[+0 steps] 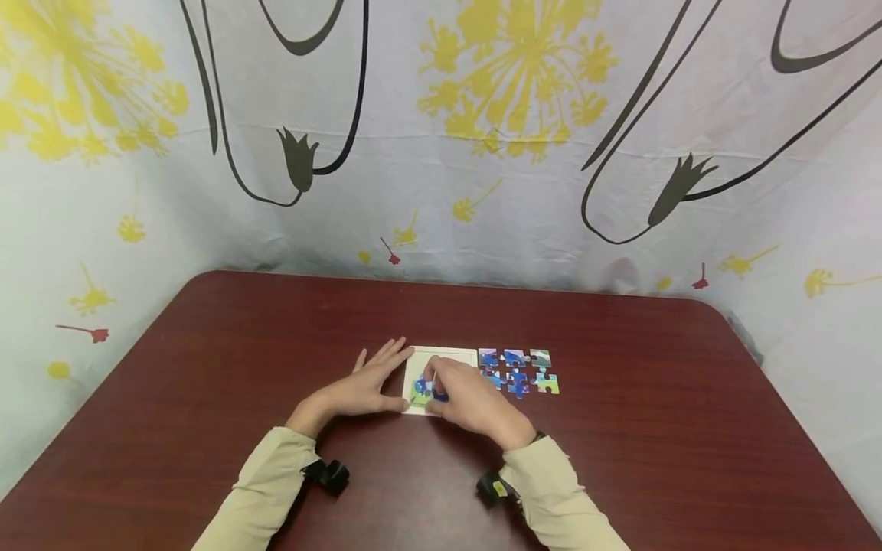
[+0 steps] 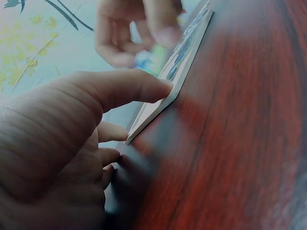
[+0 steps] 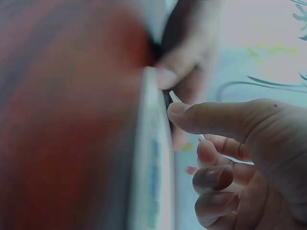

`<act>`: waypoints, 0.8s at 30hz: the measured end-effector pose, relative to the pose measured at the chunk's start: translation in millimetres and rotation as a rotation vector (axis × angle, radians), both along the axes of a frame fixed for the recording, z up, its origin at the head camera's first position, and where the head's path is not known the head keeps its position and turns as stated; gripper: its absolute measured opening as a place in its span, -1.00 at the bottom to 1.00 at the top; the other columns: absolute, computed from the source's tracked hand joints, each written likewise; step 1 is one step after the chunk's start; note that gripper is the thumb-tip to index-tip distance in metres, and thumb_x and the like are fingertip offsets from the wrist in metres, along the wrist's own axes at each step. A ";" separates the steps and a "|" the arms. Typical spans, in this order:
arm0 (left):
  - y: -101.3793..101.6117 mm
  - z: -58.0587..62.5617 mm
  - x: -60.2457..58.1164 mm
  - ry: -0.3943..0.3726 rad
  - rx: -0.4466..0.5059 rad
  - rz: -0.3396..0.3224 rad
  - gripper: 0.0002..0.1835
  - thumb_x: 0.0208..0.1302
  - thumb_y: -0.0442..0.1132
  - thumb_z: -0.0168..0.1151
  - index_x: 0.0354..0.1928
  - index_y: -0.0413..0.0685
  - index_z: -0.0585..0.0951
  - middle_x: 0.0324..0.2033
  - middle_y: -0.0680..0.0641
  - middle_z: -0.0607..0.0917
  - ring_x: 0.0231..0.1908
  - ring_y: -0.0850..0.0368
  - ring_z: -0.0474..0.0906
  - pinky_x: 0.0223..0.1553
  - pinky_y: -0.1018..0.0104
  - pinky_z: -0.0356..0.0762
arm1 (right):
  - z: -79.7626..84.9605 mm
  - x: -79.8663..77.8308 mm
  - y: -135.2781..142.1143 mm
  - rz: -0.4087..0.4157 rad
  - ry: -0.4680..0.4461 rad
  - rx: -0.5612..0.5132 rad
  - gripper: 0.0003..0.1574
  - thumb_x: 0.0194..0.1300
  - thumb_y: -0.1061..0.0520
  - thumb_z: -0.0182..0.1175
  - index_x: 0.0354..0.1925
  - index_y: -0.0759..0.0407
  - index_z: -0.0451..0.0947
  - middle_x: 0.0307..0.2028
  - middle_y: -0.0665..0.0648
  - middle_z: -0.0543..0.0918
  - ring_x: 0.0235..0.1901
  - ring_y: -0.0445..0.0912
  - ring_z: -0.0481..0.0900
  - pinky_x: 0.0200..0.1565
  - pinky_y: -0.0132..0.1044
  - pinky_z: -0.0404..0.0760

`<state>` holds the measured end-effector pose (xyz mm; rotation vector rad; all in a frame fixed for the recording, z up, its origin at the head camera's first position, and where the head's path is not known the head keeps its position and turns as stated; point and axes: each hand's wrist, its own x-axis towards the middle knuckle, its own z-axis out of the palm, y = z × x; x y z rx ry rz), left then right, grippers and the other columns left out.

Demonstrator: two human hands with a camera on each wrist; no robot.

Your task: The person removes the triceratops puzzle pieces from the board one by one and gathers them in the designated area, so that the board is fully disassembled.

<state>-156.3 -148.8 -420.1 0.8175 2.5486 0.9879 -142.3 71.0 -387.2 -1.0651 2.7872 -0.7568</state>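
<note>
A thin, pale-bordered puzzle board [image 1: 448, 353] lies flat on the table between the hands. My left hand [image 1: 361, 389] rests at the board's left side, fingers spread and straight; its thumb [image 2: 144, 88] touches the rim in the left wrist view. Above the board, my right hand [image 1: 472, 394] pinches a puzzle piece [image 3: 174, 97] between thumb and fingers, seen edge-on in the right wrist view. The piece looks blue and green, though blurred, in the left wrist view. Part of the board is hidden beneath my right hand.
Several loose blue and green jigsaw pieces [image 1: 514, 357] lie in two rows just right of the board. The dark red-brown table [image 1: 654, 428] extends around them. Behind it hangs a pale curtain [image 1: 386, 168] with yellow and grey plant prints.
</note>
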 end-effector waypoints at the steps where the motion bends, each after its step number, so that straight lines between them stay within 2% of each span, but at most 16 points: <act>1: 0.3 0.0 0.5 -0.003 0.001 0.001 -0.08 0.17 -0.03 0.25 0.44 -0.17 0.00 0.42 -0.22 -0.15 0.39 -0.15 -0.36 0.19 -0.28 -0.54 | 2.9 0.0 3.4 0.000 0.004 -0.014 -0.66 0.09 0.14 0.35 -0.19 0.14 0.43 -0.47 -0.02 0.46 -0.54 -0.23 0.36 -0.45 -0.36 0.39; 5: 1.1 1.8 2.0 -0.005 0.006 0.008 -0.08 0.16 -0.04 0.26 0.44 -0.16 0.02 0.42 -0.22 -0.13 0.39 -0.15 -0.35 0.19 -0.28 -0.53 | 17.2 -2.0 23.4 -0.042 0.000 -0.065 -0.63 0.08 0.15 0.36 -0.17 0.13 0.43 -0.48 -0.04 0.46 -0.61 -0.23 0.33 -0.51 -0.35 0.38; 11: -1.8 1.6 3.5 0.001 0.002 0.004 -0.08 0.17 -0.04 0.27 0.44 -0.17 0.00 0.42 -0.24 -0.14 0.39 -0.17 -0.35 0.19 -0.28 -0.53 | 27.3 -7.7 56.5 -0.073 0.021 -0.048 -0.64 0.05 0.18 0.38 -0.20 0.14 0.44 -0.48 -0.01 0.49 -0.59 -0.23 0.34 -0.48 -0.35 0.37; 17: -1.9 1.0 3.3 -0.002 0.007 0.002 -0.08 0.17 -0.05 0.27 0.44 -0.16 0.00 0.42 -0.23 -0.15 0.39 -0.16 -0.35 0.19 -0.28 -0.54 | 21.6 -6.8 81.9 -0.068 -0.010 0.004 -0.68 0.06 0.18 0.37 -0.24 0.14 0.44 -0.52 -0.07 0.43 -0.60 -0.27 0.30 -0.49 -0.35 0.35; 24: -0.7 1.2 0.4 -0.006 0.000 -0.007 -0.07 0.17 -0.03 0.27 0.45 -0.14 -0.01 0.43 -0.21 -0.15 0.39 -0.15 -0.35 0.20 -0.26 -0.54 | 8.4 0.5 93.1 -0.047 -0.113 0.046 -0.72 0.11 0.14 0.35 -0.23 0.12 0.47 -0.56 -0.10 0.39 -0.60 -0.27 0.30 -0.47 -0.35 0.34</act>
